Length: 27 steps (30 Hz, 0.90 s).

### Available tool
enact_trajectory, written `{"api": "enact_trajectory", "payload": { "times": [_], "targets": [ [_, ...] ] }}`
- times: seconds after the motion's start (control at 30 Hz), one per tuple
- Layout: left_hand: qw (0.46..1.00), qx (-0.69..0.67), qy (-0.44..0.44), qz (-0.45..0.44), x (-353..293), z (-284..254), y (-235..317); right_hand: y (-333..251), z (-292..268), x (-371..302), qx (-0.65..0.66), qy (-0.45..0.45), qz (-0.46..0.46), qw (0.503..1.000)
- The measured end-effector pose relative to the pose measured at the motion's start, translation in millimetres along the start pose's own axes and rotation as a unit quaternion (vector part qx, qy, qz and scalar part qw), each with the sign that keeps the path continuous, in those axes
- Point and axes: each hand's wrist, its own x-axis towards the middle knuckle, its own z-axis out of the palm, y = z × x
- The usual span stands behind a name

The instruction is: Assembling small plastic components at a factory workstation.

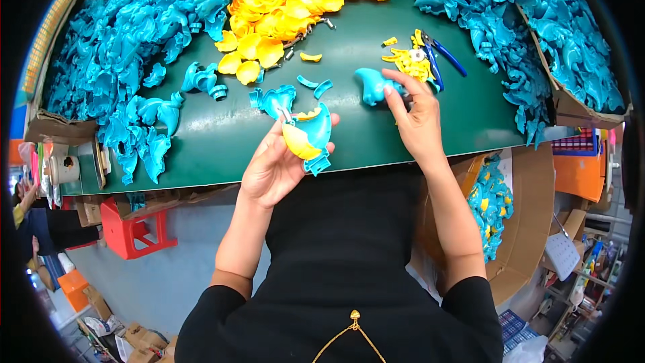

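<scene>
My left hand, palm up near the table's front edge, holds a part-assembled teal plastic figure with a yellow shell piece set in it. A small metal piece shows near its upper left end. To the right, my right hand grips a curved teal plastic shell between thumb and fingers, just over the table. The two held parts are apart. Beyond the left hand lie loose teal pieces, among them a curved strip and a hollow part.
Yellow shells are heaped at the far middle of the green table. Teal parts pile up left and right. Blue-handled pliers lie by yellow scraps. A cardboard box of teal-yellow pieces stands below right, a red stool below left.
</scene>
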Motion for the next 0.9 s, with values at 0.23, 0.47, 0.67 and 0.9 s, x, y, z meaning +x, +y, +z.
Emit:
{"api": "enact_trajectory", "payload": {
  "times": [0.23, 0.47, 0.67, 0.9],
  "targets": [
    [0.991, 0.110, 0.049, 0.053, -2.5, 5.7, -12.4, 4.9, 28.5, -2.8, -0.137, 0.037, -0.133, 0.981],
    [0.977, 0.184, 0.054, 0.098, 4.6, 8.6, -18.4, -36.6, 9.0, -33.5, 0.227, -0.087, -0.035, 0.969],
    [0.973, 0.211, 0.034, 0.089, 6.5, 19.0, -20.3, -48.4, 8.8, -54.3, 0.311, -0.135, -0.047, 0.940],
    [0.958, 0.275, 0.027, 0.080, 3.5, 8.3, -16.8, -45.2, 10.2, -55.4, 0.309, -0.152, -0.063, 0.937]
  ]
}}
